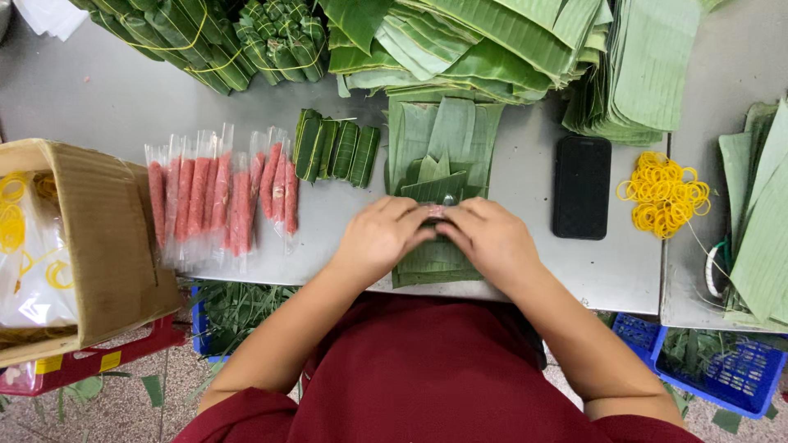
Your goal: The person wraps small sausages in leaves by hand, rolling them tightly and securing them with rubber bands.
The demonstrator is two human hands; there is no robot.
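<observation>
My left hand (379, 239) and my right hand (491, 238) meet over a stack of cut banana leaf pieces (443, 139) on the grey metal table (107, 98). Between the fingertips a small pink sausage piece (437, 212) shows, pressed against a folded leaf (433, 190). Both hands have their fingers curled on the leaf and the sausage. Left of the hands lie several pink sausages in clear plastic sleeves (217, 197). Several finished green leaf-wrapped rolls (336, 149) lie behind them.
Tied leaf bundles (209, 37) and piles of leaves (492, 41) fill the table's far side. A black phone (581, 186) and a heap of yellow rubber bands (663, 193) lie at right. A cardboard box (90, 238) stands at left, blue crates (722, 369) below.
</observation>
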